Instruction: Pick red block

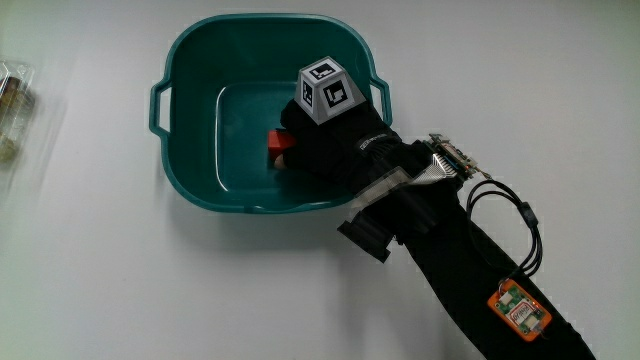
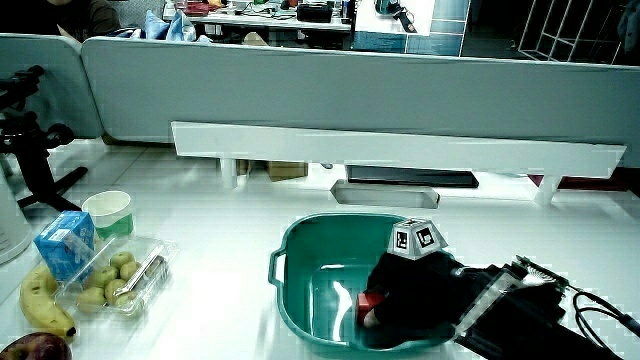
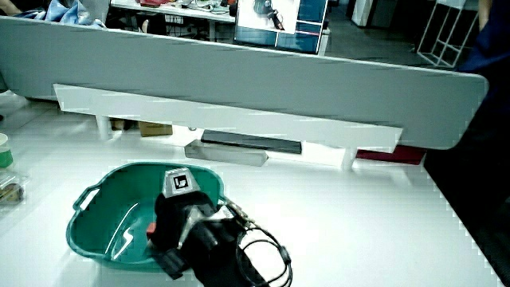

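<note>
A small red block (image 1: 277,144) lies inside a teal basin (image 1: 200,40), against the basin wall nearer to the person. The gloved hand (image 1: 325,140), with its patterned cube (image 1: 328,90) on top, reaches down into the basin, and its fingers are curled around the block. The glove hides most of the block. In both side views only a red corner (image 2: 367,300) (image 3: 151,229) shows beside the hand (image 2: 415,290) (image 3: 179,215), low in the basin (image 2: 290,236) (image 3: 100,182).
Beside the basin stand a clear tray of small green fruit (image 2: 115,280), a blue carton (image 2: 64,245), a green-and-white cup (image 2: 108,212) and a banana (image 2: 40,305). The forearm carries cables and an orange tag (image 1: 520,308). A low partition (image 2: 400,150) closes the table.
</note>
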{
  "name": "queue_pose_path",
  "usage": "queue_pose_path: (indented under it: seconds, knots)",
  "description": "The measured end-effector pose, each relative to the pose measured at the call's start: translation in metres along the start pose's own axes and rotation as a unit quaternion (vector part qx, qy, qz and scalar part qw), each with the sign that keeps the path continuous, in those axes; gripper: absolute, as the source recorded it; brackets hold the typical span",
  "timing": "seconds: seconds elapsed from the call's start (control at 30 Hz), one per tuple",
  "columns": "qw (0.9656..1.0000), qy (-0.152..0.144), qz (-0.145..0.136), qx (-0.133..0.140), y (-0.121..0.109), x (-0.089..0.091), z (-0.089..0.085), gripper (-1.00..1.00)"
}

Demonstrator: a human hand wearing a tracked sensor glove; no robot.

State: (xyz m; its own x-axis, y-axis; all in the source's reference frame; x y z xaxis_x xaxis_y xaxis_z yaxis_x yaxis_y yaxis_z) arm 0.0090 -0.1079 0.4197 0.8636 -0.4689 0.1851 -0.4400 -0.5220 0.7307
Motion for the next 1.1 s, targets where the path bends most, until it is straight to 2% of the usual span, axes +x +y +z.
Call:
queue_pose_path:
  seconds: [0.13, 0.4, 0.43, 0.53, 0.57, 0.73, 1.1]
  knots:
    - [0.9999, 0.004, 0.0, -0.013, 0.007, -0.001, -0.003, 0.0]
    - [0.9996, -0.007, -0.001, -0.027, 0.014, -0.009, -0.006, 0.0]
    - [0.9997, -0.004, 0.006, -0.024, 0.014, -0.009, -0.005, 0.0]
    - [0.9996, -0.011, -0.004, -0.024, 0.016, -0.009, -0.007, 0.0]
    - [0.9997, -0.005, 0.004, -0.024, 0.015, -0.01, -0.006, 0.0]
    - [0.9997, -0.009, -0.004, -0.021, 0.018, -0.009, -0.008, 0.1]
    - [0.9999, -0.001, 0.012, 0.002, 0.015, -0.009, -0.006, 0.32]
